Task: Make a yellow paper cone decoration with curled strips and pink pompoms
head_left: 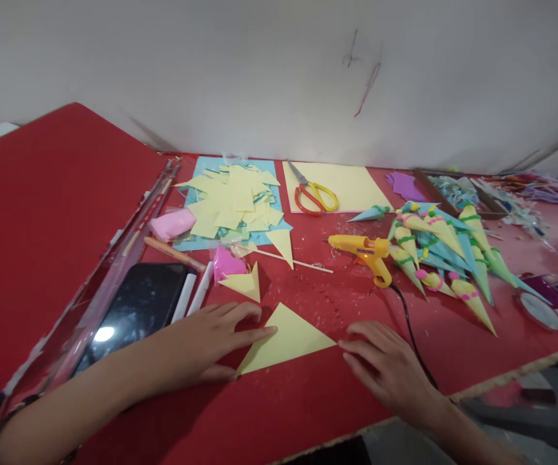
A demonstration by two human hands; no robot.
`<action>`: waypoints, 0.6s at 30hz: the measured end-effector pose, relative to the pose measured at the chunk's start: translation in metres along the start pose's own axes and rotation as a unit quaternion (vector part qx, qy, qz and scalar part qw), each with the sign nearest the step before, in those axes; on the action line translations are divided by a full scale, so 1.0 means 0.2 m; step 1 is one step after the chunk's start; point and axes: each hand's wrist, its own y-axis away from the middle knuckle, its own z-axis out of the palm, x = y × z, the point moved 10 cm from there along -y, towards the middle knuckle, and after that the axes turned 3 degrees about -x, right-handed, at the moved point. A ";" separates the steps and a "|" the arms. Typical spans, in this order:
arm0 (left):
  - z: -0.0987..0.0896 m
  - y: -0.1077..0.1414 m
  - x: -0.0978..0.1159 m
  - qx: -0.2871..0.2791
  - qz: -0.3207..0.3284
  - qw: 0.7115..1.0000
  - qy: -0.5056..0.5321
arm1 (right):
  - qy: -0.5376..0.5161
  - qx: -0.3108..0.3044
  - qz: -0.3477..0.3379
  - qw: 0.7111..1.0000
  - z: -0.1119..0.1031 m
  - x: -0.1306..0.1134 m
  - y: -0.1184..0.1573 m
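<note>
A pale yellow paper triangle point(291, 339) lies flat on the red tabletop point(308, 400) between my hands. At its left side, my left hand point(225, 336) rests with the index fingertip on the paper and the thumb by the lower left corner. My right hand point(388, 361) has its fingers apart, the fingertips at the triangle's right point. Just beyond the left hand sits a folded yellow paper piece point(245, 284), beside a bright pink lump in clear wrap point(228, 263). Another yellow paper cone point(281, 244) lies farther back.
A yellow glue gun point(361, 248) with a black cord lies right of centre, near a heap of decorated paper cones point(434, 239). Scissors point(315, 194) rest on yellow sheets point(356, 184). Left are paper scraps point(235, 197), a black phone point(136, 303) and white markers point(200, 289).
</note>
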 end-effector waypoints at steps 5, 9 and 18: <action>-0.02 -0.02 0.02 -0.020 -0.013 1.000 -0.003 | -0.052 -0.040 -0.026 0.998 0.06 -0.04 -0.10; -0.06 -0.03 0.04 -0.037 -0.035 0.999 0.013 | -0.027 -0.122 -0.071 0.990 0.15 -0.12 -0.19; -0.12 -0.05 0.07 0.025 -0.085 0.996 0.001 | 0.110 0.018 -0.230 0.967 0.08 -0.28 -0.18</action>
